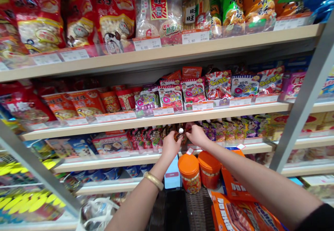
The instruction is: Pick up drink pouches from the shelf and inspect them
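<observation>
- Bright overall; dark bands under the boards [167, 54] suggest light from above.
- Shadow fills the gap behind the packs [171, 98].
- Shiny highlights on the bags [116, 5]; a glint on the bracelet [153, 181].
- Phone [172, 177] screen pale and bright, a patch at its lower corner pixelated.
- Uprights [305, 109] lean, wide-angle fashion.
- Yellow tags [38, 203] smeared at lower left.
- Pouch [182, 138] between left hand [171, 144] and right hand [196, 134]: dark, unsharp.

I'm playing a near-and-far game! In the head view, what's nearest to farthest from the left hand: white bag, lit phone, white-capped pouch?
1. White-capped pouch: right at the left hand.
2. Lit phone: just below it.
3. White bag: farthest, bottom left.
</observation>
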Demonstrator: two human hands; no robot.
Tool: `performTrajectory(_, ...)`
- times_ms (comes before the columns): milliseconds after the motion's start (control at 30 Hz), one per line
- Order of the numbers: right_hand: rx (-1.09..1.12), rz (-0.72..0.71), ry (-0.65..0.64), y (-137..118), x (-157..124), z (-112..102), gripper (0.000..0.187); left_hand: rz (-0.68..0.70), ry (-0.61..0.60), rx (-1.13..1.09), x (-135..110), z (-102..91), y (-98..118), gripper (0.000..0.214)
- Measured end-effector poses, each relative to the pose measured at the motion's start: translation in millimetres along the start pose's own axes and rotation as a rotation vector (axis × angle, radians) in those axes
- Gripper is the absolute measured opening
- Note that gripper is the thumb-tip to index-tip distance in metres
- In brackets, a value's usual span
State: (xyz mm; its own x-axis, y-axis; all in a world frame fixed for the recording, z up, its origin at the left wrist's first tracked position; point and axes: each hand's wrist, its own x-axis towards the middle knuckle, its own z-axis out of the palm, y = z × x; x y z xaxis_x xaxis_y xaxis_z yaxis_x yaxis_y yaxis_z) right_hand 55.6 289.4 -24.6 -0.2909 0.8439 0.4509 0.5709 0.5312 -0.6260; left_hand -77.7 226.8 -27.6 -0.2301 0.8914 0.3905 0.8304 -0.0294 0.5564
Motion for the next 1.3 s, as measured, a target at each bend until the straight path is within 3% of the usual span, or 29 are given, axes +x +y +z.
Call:
performTrajectory(300,0.265,-0.216,0.082,-16.4,-42.1,-35.2,0.01,0.214,0.181,-0.348,-27.7,-21.7,3.9,0.022)
performTrajectory(467,0.346,-0.211,0.109,-14.7,-66.7,-59.8,0.049,0.175,0.32,-0.424,-39.7,-36.2,36.1,0.014)
performTrajectory(633,0.578,-0.032,-0.171,-2.2,-85.3,-62.1,0.035,0.092,0.219,-0.692,-41.3,-31.1,68.7,0.018)
performTrajectory(800,0.646,0.087,-0.085,11.1,-98.3,-55.0,0.035,0.039,0.0,-0.954,-42.4,-6.0,62.1,0.031)
performTrajectory(967,0.663,0.112,-0.033,21.5,-107.4,-47.6,0.033,0.066,-0.305,-0.949,-55.9,16.5,40.3,0.035)
performTrajectory(1133,0.606,0.086,-0.004,26.3,-110.2,-41.6,0.032,0.089,-0.367,-0.848,-58.6,24.3,28.4,0.041)
performTrajectory(1300,0.567,0.045,-0.041,30.2,-109.8,-40.0,0.031,0.043,-0.409,-0.923,-56.4,23.5,25.8,0.046)
